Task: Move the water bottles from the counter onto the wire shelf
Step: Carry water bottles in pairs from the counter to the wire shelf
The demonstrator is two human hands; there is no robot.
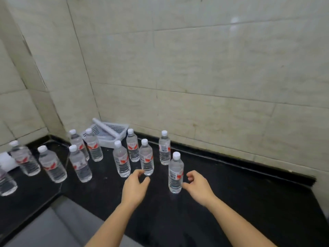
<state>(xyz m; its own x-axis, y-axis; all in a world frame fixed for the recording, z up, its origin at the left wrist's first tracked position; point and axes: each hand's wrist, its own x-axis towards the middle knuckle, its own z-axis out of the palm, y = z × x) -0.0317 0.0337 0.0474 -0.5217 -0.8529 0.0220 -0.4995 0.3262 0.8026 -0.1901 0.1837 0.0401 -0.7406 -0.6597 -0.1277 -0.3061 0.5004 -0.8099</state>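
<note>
Both forearms reach forward over the black counter [249, 202], the left hand [134, 187] and right hand [199, 187] flanking the nearest water bottle [175, 172]. More upright bottles [122, 160] crowd beyond and left, a white basket [114, 131] behind. Fingers curled half-open, both hands hold nothing; the left fingertips [139, 172] sit just beside another bottle [146, 157].

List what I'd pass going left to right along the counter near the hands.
Bottle by the left edge → bottle with the big white cap → left hand, grip open → nearest bottle → right hand, grip open, empty.
</note>
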